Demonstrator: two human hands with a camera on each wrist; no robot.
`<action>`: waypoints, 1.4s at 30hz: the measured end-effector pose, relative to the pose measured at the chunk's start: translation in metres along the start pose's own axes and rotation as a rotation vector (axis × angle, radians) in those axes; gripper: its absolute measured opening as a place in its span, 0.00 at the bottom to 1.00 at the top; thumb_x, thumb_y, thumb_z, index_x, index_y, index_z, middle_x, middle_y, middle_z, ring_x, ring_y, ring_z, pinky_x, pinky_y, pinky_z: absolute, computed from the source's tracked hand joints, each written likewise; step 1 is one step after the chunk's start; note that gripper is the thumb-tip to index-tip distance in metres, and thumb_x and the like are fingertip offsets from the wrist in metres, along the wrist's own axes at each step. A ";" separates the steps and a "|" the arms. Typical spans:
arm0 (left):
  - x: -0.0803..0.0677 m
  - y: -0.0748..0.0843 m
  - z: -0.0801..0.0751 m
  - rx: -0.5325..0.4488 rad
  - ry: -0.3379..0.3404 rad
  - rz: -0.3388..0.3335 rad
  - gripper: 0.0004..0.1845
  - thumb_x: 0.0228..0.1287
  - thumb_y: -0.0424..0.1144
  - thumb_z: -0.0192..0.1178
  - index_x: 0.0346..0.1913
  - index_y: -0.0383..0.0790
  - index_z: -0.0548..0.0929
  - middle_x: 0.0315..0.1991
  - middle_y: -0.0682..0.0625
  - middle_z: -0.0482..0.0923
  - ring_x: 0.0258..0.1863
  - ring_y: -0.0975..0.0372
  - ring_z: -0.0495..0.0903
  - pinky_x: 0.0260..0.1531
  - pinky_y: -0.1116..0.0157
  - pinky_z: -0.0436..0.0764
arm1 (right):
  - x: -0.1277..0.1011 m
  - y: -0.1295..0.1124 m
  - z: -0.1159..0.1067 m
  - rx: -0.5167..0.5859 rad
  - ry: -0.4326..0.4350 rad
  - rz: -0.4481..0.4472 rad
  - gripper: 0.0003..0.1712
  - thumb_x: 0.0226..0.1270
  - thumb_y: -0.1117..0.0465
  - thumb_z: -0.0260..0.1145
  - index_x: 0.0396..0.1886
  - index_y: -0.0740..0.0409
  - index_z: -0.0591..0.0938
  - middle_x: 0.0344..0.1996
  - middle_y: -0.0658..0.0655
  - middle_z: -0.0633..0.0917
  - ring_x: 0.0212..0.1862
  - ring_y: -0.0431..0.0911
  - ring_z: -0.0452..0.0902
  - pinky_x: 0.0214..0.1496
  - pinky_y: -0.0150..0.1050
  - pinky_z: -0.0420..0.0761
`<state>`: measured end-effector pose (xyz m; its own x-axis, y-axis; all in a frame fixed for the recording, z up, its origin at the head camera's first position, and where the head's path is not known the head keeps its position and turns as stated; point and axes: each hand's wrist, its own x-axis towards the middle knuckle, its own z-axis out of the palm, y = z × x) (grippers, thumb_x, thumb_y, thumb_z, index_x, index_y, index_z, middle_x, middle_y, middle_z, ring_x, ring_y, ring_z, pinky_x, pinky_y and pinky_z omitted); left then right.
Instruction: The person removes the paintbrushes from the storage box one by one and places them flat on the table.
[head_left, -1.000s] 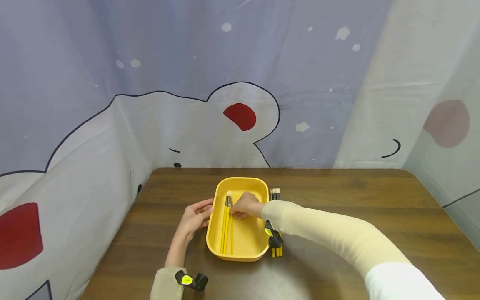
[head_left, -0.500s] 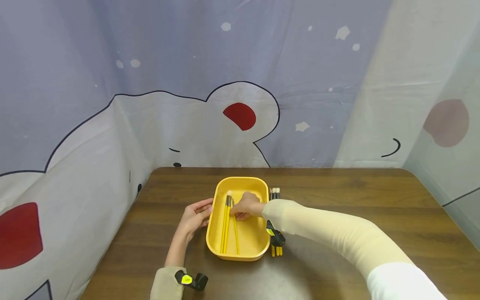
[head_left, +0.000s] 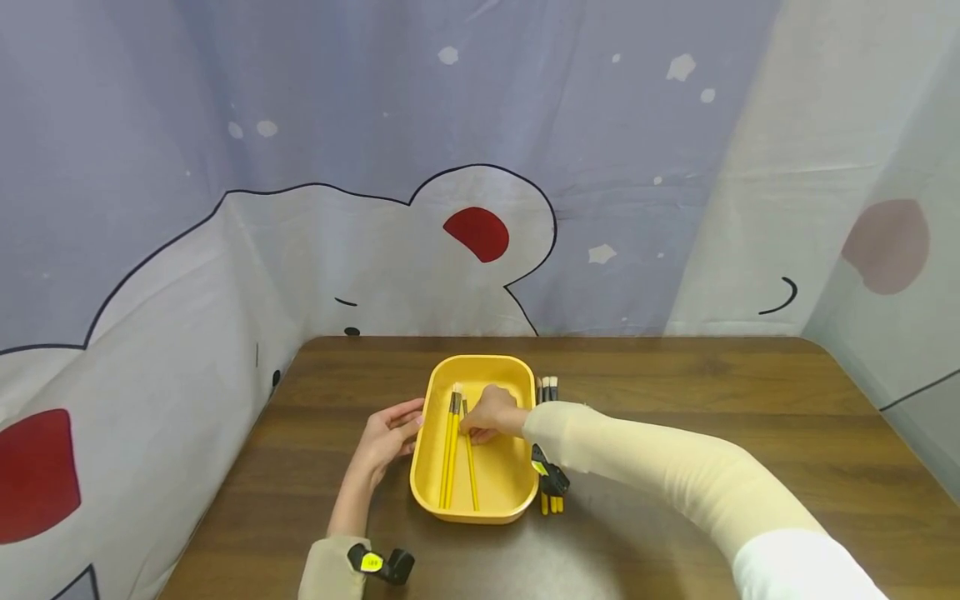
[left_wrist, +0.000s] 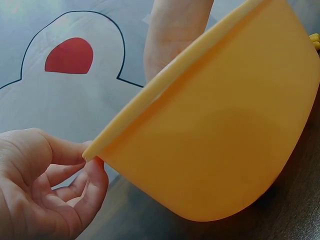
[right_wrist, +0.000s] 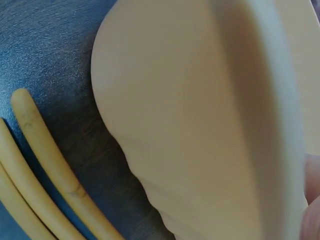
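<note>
A yellow plastic tray sits on the table in the head view. My left hand is at its left side; in the left wrist view that hand's fingers pinch the rim. Inside the tray, my right hand pinches a thin yellow-handled paintbrush near its upper end, its handle slanting toward the near end of the tray. Two thicker yellow paintbrushes lie side by side along the left wall. The right wrist view shows the tray's outer wall, which hides most of that hand.
Just right of the tray, three paintbrushes lie on the brown wooden table, partly beneath the right forearm. Their rounded handles show in the right wrist view. A patterned curtain hangs behind the table.
The thin paintbrush's handle end has swung a little to the right, away from the two thicker brushes, while my right hand keeps its pinch. The left hand stays at the tray.
</note>
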<state>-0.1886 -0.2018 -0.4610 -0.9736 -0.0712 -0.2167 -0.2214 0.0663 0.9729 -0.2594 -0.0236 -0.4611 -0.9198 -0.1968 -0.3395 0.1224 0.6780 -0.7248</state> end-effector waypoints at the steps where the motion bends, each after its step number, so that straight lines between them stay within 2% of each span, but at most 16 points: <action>1: 0.000 0.000 0.000 0.000 0.000 0.000 0.21 0.68 0.31 0.56 0.64 0.33 0.73 0.56 0.34 0.75 0.40 0.62 0.81 0.34 0.68 0.83 | 0.000 0.000 0.000 -0.002 -0.001 -0.003 0.11 0.45 0.66 0.75 0.11 0.63 0.83 0.12 0.59 0.84 0.15 0.46 0.82 0.21 0.36 0.82; 7: 0.001 -0.001 0.000 -0.001 0.002 0.001 0.21 0.68 0.30 0.56 0.63 0.32 0.74 0.55 0.34 0.75 0.40 0.61 0.81 0.34 0.68 0.83 | 0.000 0.002 -0.002 0.048 -0.020 0.007 0.11 0.46 0.66 0.75 0.12 0.63 0.83 0.11 0.57 0.83 0.13 0.43 0.80 0.23 0.37 0.83; 16: 0.002 -0.002 -0.001 0.003 0.001 0.002 0.21 0.68 0.30 0.56 0.63 0.33 0.74 0.54 0.36 0.76 0.37 0.63 0.81 0.32 0.69 0.83 | -0.011 0.001 -0.011 0.140 -0.074 0.010 0.09 0.49 0.66 0.73 0.16 0.68 0.84 0.16 0.61 0.86 0.20 0.47 0.85 0.30 0.39 0.85; 23: 0.002 -0.001 -0.001 0.006 0.000 0.004 0.21 0.68 0.30 0.55 0.63 0.32 0.74 0.52 0.35 0.76 0.36 0.62 0.81 0.32 0.69 0.83 | -0.014 0.000 -0.021 0.211 -0.104 -0.008 0.08 0.52 0.66 0.72 0.20 0.69 0.85 0.14 0.57 0.84 0.16 0.43 0.81 0.34 0.41 0.86; 30: 0.000 -0.001 0.001 0.025 0.005 0.015 0.21 0.68 0.30 0.56 0.63 0.31 0.74 0.51 0.36 0.77 0.34 0.64 0.80 0.30 0.70 0.82 | -0.015 0.000 -0.029 0.287 -0.122 -0.017 0.07 0.53 0.68 0.69 0.23 0.71 0.85 0.13 0.55 0.83 0.17 0.42 0.80 0.35 0.41 0.86; 33: 0.000 0.000 0.002 0.028 0.007 0.013 0.21 0.68 0.30 0.56 0.63 0.32 0.74 0.51 0.37 0.77 0.34 0.64 0.80 0.31 0.70 0.82 | -0.017 -0.001 -0.032 0.302 -0.125 -0.019 0.07 0.54 0.68 0.69 0.25 0.71 0.85 0.15 0.57 0.84 0.18 0.42 0.81 0.35 0.40 0.86; 37: 0.001 0.000 0.003 0.023 0.005 0.016 0.21 0.68 0.29 0.56 0.62 0.31 0.74 0.50 0.37 0.77 0.35 0.63 0.80 0.31 0.69 0.83 | -0.019 -0.004 -0.038 0.308 -0.129 -0.047 0.06 0.55 0.68 0.68 0.28 0.70 0.86 0.21 0.62 0.87 0.22 0.45 0.84 0.40 0.44 0.86; 42: 0.001 0.000 0.003 0.022 0.007 0.018 0.21 0.67 0.29 0.56 0.62 0.31 0.74 0.48 0.39 0.78 0.35 0.64 0.80 0.31 0.69 0.83 | -0.022 -0.009 -0.045 0.317 -0.140 -0.073 0.07 0.54 0.69 0.68 0.32 0.70 0.87 0.23 0.61 0.87 0.22 0.44 0.84 0.44 0.46 0.84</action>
<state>-0.1901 -0.1990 -0.4611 -0.9771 -0.0772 -0.1981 -0.2047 0.0892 0.9747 -0.2572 0.0064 -0.4209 -0.8728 -0.3472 -0.3430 0.1879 0.4097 -0.8927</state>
